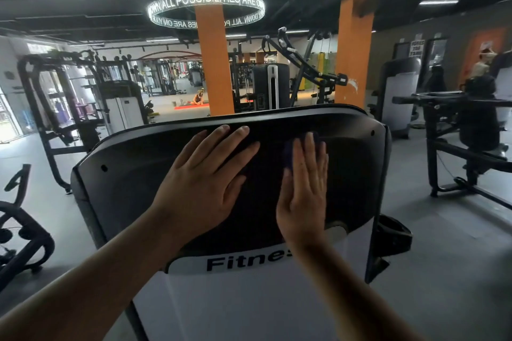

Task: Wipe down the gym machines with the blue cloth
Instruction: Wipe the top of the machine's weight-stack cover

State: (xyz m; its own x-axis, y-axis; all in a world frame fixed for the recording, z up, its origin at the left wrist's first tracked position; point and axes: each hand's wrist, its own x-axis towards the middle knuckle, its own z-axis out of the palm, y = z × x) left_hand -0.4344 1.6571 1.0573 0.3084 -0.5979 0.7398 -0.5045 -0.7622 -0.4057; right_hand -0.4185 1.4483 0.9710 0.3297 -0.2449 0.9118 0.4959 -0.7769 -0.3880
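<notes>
Cloth (290, 153), blue, pressed flat against black cover (133, 174) of the machine, up near the top rim, right of centre. Mostly hidden under right hand (304, 183); visible only as a dark blue edge beside the index finger and past the fingertips. Right fingers straight and close together, laid over the cloth, not curled round it. Left hand (205, 183) just beside, palm down on bare cover, fingers straight and slightly fanned, grasping nothing, tips near the rim.

Step in hand, by the look of it: wiping the upper face of the cover. For a good job: keep the palm flat, with pressure through the whole cloth and not the fingertips alone. Sweep side to side in overlapping passes, working from rim downward. Carry each pass out to both curved corners and over the small screw holes (104, 168), likely dust traps. Move the left hand aside ahead of the cloth, or wipe its patch afterwards; probably prone to palm marks, this matt black. Go steadily: no grip on the cloth, only downward pressure, so likely to slip free on a fast stroke. Refold at any bunching.

Below, white panel (249, 299) with black lettering, most likely next for wiping. Around, other machines (471, 124) on grey floor (443, 243), orange pillar (214, 63) behind, lit ring sign (206, 0) overhead.
</notes>
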